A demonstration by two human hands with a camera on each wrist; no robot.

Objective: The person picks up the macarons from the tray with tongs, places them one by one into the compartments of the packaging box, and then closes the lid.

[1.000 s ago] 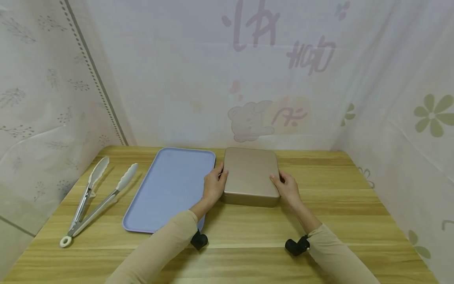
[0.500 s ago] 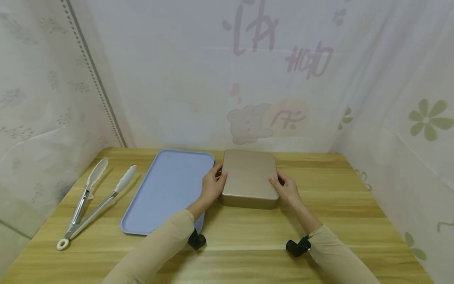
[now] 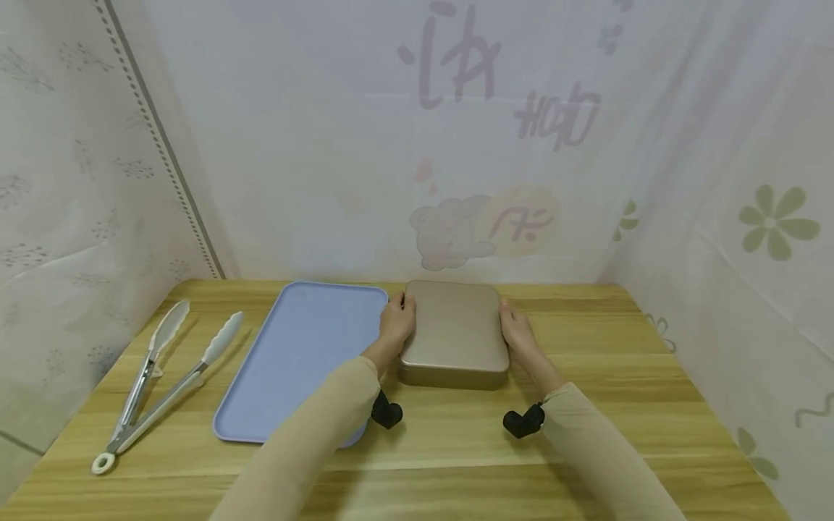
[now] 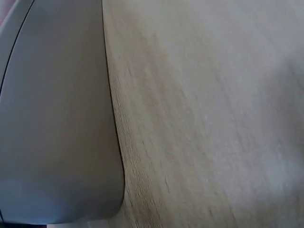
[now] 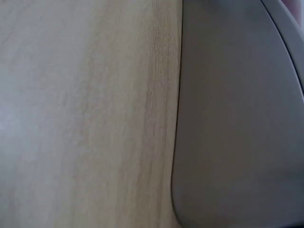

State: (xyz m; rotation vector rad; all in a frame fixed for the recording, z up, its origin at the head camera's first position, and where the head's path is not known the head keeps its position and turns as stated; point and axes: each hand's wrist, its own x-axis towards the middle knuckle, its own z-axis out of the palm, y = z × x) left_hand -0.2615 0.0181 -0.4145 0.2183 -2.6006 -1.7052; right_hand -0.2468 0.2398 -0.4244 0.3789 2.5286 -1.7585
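Observation:
A bronze-coloured, rectangular metal box (image 3: 455, 325) with rounded corners lies on the table, flat face up. My left hand (image 3: 396, 323) grips its left side, thumb along the top edge. Against the opposite side, my right hand (image 3: 518, 333) holds the box near its far half; most of its fingers are hidden behind the edge. The left wrist view shows the box's near wall (image 4: 57, 118) close up, and the right wrist view has the same wall (image 5: 232, 123) with a dark seam beside it. Neither wrist view includes a hand.
A lilac tray (image 3: 306, 347) lies just left of the box, partly under my left forearm. Farther left, spread tongs (image 3: 140, 391) with white tips rest on the wooden table (image 3: 586, 434). Printed cloth (image 3: 313, 145) hangs behind and at both sides.
Both hands have slid forward along the box's sides, and the right thumb has left the top face for the edge. The whole head view has shifted slightly; the tray and tongs lie as before.

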